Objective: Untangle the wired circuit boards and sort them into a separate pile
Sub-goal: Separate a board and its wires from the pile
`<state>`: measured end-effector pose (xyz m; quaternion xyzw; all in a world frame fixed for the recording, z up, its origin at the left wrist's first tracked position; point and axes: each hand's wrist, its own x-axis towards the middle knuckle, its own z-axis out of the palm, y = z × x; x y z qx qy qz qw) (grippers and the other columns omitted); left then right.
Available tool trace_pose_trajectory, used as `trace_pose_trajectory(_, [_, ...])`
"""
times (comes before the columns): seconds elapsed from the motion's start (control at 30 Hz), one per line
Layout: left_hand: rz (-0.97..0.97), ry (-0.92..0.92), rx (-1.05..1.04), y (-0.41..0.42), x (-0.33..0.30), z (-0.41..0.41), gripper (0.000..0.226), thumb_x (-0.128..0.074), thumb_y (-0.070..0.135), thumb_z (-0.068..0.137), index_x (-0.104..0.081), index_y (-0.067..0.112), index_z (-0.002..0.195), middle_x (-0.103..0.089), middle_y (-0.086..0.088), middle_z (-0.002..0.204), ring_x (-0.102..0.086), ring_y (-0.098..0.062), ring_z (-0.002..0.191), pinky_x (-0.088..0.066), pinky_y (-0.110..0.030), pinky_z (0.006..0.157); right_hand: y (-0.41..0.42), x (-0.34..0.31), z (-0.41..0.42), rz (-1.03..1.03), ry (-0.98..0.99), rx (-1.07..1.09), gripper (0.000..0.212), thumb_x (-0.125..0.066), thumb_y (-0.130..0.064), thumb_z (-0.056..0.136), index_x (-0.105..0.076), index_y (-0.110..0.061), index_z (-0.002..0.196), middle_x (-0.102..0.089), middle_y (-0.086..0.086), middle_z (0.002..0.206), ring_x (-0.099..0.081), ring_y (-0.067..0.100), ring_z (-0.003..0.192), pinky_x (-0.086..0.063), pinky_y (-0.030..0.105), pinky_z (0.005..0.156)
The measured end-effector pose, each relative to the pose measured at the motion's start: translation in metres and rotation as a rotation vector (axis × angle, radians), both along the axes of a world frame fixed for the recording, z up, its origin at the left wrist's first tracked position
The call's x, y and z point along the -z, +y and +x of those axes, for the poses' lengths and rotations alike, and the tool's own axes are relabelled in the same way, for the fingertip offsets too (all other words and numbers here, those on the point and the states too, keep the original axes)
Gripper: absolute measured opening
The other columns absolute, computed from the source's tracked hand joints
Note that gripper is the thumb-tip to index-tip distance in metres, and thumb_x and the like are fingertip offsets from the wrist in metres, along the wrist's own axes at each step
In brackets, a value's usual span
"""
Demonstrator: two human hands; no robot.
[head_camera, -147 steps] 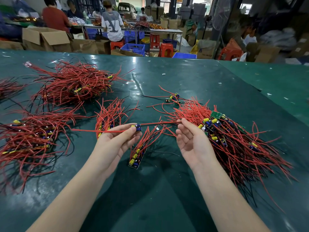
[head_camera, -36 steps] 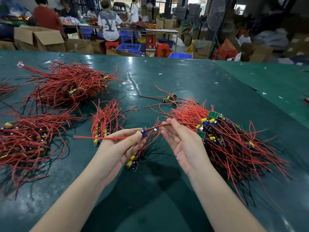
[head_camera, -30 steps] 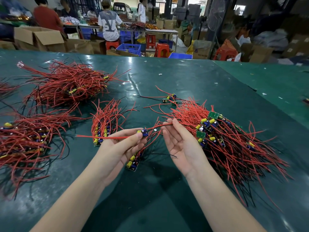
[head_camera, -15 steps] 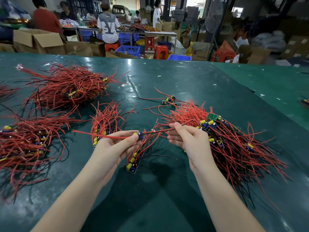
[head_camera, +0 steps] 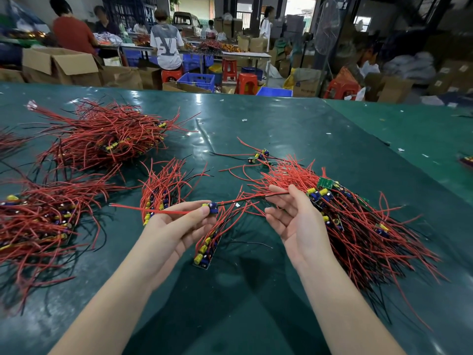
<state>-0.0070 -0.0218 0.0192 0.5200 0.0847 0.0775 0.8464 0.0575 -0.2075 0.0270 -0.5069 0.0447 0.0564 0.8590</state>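
The left hand (head_camera: 176, 226) is pinching a small circuit board (head_camera: 213, 207) between thumb and forefinger, its grip closed on the board just above the green surface (head_camera: 294, 129). The board is carrying a blue capacitor and a yellow part; one red wire (head_camera: 143, 210) is running out to the left, and a red and a black lead are stretching right toward the right hand (head_camera: 297, 221). That hand is holding its palm up with fingers loosely spread, the leads lying across its fingertips (head_camera: 275, 188); its grip looks relaxed rather than closed.

Just right of that hand a tangled pile (head_camera: 358, 226) of red-wired boards is lying, a green board (head_camera: 325, 183) showing on top. Below the held board a short neat row of boards (head_camera: 206, 249) is resting on the surface, with another small bundle (head_camera: 163, 190) to the left and larger heaps (head_camera: 102, 139) beyond.

Far behind, a person's grey shirt (head_camera: 165, 44) is showing large pale letters, seemingly "LV".
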Motion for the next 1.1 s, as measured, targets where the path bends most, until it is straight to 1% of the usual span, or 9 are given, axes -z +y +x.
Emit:
trace_pose_trajectory(0.13, [0.011, -0.010, 0.001, -0.001, 0.001, 0.000, 0.023, -0.069, 0.012, 0.068, -0.075, 0.004, 0.088, -0.073, -0.012, 0.083, -0.071, -0.015, 0.073, -0.055, -0.018, 0.063, -0.001, 0.001, 0.001, -0.004, -0.015, 0.033, 0.042, -0.049, -0.026, 0.097, -0.079, -0.016, 0.069, -0.071, 0.002, 0.069, -0.061, 0.007, 0.049, -0.051, 0.017, 0.047])
trace_pose_trajectory(0.23, [0.023, -0.002, 0.013, -0.001, -0.001, 0.000, 0.017, -0.069, 0.013, 0.068, -0.078, 0.008, 0.082, -0.074, -0.009, 0.082, -0.070, -0.012, 0.070, -0.055, -0.017, 0.061, -0.002, -0.001, 0.002, -0.001, 0.000, 0.011, 0.043, -0.050, -0.037, 0.096, -0.079, -0.018, 0.070, -0.071, 0.002, 0.070, -0.061, 0.009, 0.048, -0.050, 0.018, 0.045])
trace_pose_trajectory(0.37, [0.034, -0.003, -0.041, 0.001, -0.004, 0.000, 0.028, -0.069, 0.018, 0.068, -0.072, 0.008, 0.095, -0.075, -0.006, 0.084, -0.070, -0.009, 0.068, -0.054, -0.016, 0.056, 0.003, -0.007, -0.002, -0.093, -0.065, -0.159, 0.054, -0.066, -0.062, 0.063, -0.076, -0.015, 0.085, -0.072, 0.003, 0.075, -0.061, 0.011, 0.048, -0.047, 0.020, 0.042])
trace_pose_trajectory(0.43, [0.066, 0.004, -0.038, -0.002, -0.005, -0.001, 0.033, -0.070, 0.022, 0.064, -0.070, 0.010, 0.095, -0.074, -0.004, 0.081, -0.069, -0.007, 0.067, -0.052, -0.014, 0.054, 0.010, -0.004, -0.009, -0.200, -0.140, -0.291, 0.042, -0.079, -0.051, 0.061, -0.075, -0.016, 0.083, -0.072, 0.003, 0.077, -0.059, 0.010, 0.047, -0.044, 0.019, 0.040])
trace_pose_trajectory(0.5, [0.107, 0.012, -0.004, -0.005, -0.006, -0.003, 0.037, -0.073, 0.027, 0.059, -0.070, 0.011, 0.092, -0.073, -0.004, 0.077, -0.068, -0.005, 0.065, -0.050, -0.012, 0.052, 0.017, -0.001, -0.018, -0.283, -0.210, -0.438, 0.020, -0.076, -0.038, 0.073, -0.076, -0.020, 0.080, -0.072, 0.002, 0.078, -0.058, 0.011, 0.048, -0.042, 0.018, 0.040])
trace_pose_trajectory(0.6, [0.129, 0.000, 0.049, -0.008, -0.005, -0.005, 0.033, -0.074, 0.030, 0.057, -0.073, 0.014, 0.086, -0.072, -0.003, 0.074, -0.066, -0.004, 0.064, -0.047, -0.012, 0.051, 0.023, 0.003, -0.027, -0.308, -0.287, -0.525, 0.013, -0.073, -0.037, 0.079, -0.076, -0.024, 0.081, -0.073, 0.003, 0.079, -0.058, 0.013, 0.048, -0.041, 0.018, 0.039])
trace_pose_trajectory(0.77, [0.158, -0.011, 0.098, -0.008, -0.005, -0.005, 0.027, -0.075, 0.031, 0.059, -0.078, 0.022, 0.085, -0.071, 0.005, 0.077, -0.059, 0.001, 0.063, -0.044, -0.010, 0.051, 0.026, 0.004, -0.028, -0.248, -0.228, -0.486, 0.020, -0.054, -0.021, 0.096, -0.072, -0.014, 0.091, -0.073, 0.008, 0.082, -0.065, 0.016, 0.055, -0.053, 0.024, 0.051])
trace_pose_trajectory(0.87, [0.133, -0.006, 0.123, -0.010, -0.005, -0.006, 0.028, -0.072, 0.028, 0.063, -0.078, 0.022, 0.090, -0.069, 0.008, 0.074, -0.059, 0.002, 0.062, -0.045, -0.009, 0.052, 0.026, 0.003, -0.027, -0.204, -0.212, -0.418, 0.022, -0.054, -0.021, 0.096, -0.073, -0.010, 0.090, -0.074, 0.012, 0.083, -0.067, 0.017, 0.058, -0.055, 0.023, 0.055])
trace_pose_trajectory(1.1, [0.078, 0.060, 0.081, -0.007, -0.002, -0.002, 0.022, -0.064, 0.023, 0.077, -0.078, 0.012, 0.089, -0.073, -0.001, 0.091, -0.060, -0.005, 0.064, -0.050, -0.015, 0.054, 0.002, -0.013, -0.009, 0.133, -0.111, 0.214, 0.023, -0.055, -0.025, 0.096, -0.067, -0.007, 0.090, -0.075, 0.010, 0.078, -0.070, 0.018, 0.058, -0.055, 0.022, 0.052])
